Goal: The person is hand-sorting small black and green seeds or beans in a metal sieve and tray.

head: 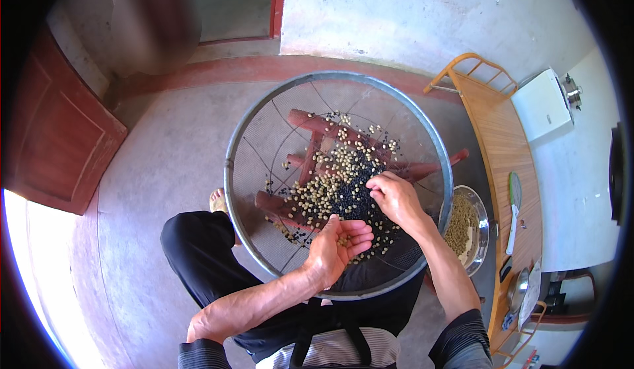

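A round wire-mesh sieve (229,171) with a metal rim rests before me, partly over my lap. Pale beans (327,183) and smaller black beans (346,198) lie mixed on its mesh, the black ones thickest in the middle. My left hand (339,245) is cupped, palm up, above the near part of the sieve, with a few pale beans in the palm. Just over the dark heap, my right hand (396,198) has thumb and fingertips drawn together; whether a bean is between them is hidden.
A red wooden stool or frame (309,156) shows through the mesh. Right of the sieve stands a clear basin (483,228) with pale greenish beans. Beyond it, a wooden table (505,136) holds a racket-shaped swatter (514,210), a metal bowl (517,287) and a white box-shaped appliance (542,106).
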Demonstrator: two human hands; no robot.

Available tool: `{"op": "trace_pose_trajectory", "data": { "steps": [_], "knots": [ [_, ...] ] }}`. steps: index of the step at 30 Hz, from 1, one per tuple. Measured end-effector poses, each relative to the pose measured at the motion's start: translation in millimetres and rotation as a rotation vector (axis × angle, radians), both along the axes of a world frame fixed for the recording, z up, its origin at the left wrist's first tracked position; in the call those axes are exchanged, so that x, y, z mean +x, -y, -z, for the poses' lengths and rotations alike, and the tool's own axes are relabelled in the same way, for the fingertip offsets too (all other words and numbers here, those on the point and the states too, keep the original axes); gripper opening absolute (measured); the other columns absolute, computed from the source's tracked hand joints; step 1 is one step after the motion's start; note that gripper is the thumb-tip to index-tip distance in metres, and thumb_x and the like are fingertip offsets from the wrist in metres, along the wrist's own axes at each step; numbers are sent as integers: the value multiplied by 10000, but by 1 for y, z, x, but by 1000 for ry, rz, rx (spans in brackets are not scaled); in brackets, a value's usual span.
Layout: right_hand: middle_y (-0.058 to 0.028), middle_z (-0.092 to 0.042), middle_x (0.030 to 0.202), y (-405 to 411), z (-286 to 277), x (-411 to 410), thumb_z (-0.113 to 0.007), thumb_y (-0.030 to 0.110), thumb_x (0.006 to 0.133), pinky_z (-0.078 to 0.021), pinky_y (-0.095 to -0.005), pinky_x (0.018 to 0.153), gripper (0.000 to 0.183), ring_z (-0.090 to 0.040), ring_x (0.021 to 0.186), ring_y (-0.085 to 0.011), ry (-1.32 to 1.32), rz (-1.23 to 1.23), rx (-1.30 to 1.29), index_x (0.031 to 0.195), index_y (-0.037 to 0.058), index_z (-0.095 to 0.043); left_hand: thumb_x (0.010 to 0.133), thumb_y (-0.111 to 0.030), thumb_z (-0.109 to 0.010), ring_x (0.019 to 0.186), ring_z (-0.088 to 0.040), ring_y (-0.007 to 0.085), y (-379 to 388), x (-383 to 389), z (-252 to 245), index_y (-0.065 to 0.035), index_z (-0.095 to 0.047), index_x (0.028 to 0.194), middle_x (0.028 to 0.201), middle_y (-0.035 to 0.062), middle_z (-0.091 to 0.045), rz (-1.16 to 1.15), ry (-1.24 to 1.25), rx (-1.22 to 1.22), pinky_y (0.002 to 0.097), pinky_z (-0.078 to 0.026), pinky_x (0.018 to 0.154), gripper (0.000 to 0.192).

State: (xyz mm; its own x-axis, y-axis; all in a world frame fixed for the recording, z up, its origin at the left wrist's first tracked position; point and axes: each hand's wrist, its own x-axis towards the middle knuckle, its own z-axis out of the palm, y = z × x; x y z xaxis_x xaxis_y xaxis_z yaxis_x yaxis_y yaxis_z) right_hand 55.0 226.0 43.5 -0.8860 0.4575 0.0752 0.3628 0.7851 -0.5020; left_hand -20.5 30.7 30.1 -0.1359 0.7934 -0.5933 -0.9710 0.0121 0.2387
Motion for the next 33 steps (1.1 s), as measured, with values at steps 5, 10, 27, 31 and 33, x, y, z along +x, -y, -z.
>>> {"op": "trace_pose_trajectory", "data": {
  "steps": [5,10,27,31,33],
  "knots": [
    [-110,-668,950,-2,23,-15,-715,38,842,-551,-424,743,182,-682,837,-326,92,-187,130,1021,56,-690,1107,-451,-240,1092,-649,316,2,2,1,67,-591,1189,1163,217,-651,11,-64,58,429,-540,995,631],
    [-124,-633,882,1,26,-19,-671,38,836,-538,-472,681,62,-666,803,-355,123,-195,149,883,67,-644,1106,-454,-253,1093,-645,311,5,5,5,65,-589,1197,1164,216,-646,28,-73,68,426,-537,993,626],
    [-110,-664,872,75,-60,19,-726,42,840,-549,-377,679,109,-683,760,-294,-57,-182,-164,932,35,-669,1108,-441,-252,1122,-622,299,2,7,2,63,-548,1255,1189,186,-627,-48,-38,26,440,-505,1029,603],
    [-105,-690,936,65,-56,14,-718,165,897,-558,-394,704,132,-690,788,-309,-45,-243,-256,972,60,-690,1112,-425,-245,1107,-638,303,1,7,3,61,-568,1212,1189,193,-638,-45,-39,-16,428,-522,1007,592],
    [-115,-690,834,26,-42,5,-701,146,906,-533,-378,670,106,-684,735,-255,-114,-57,-214,924,43,-682,1109,-437,-246,1078,-654,306,7,4,0,53,-594,1185,1158,202,-654,-14,-46,-27,424,-544,977,606]
  ]
}}
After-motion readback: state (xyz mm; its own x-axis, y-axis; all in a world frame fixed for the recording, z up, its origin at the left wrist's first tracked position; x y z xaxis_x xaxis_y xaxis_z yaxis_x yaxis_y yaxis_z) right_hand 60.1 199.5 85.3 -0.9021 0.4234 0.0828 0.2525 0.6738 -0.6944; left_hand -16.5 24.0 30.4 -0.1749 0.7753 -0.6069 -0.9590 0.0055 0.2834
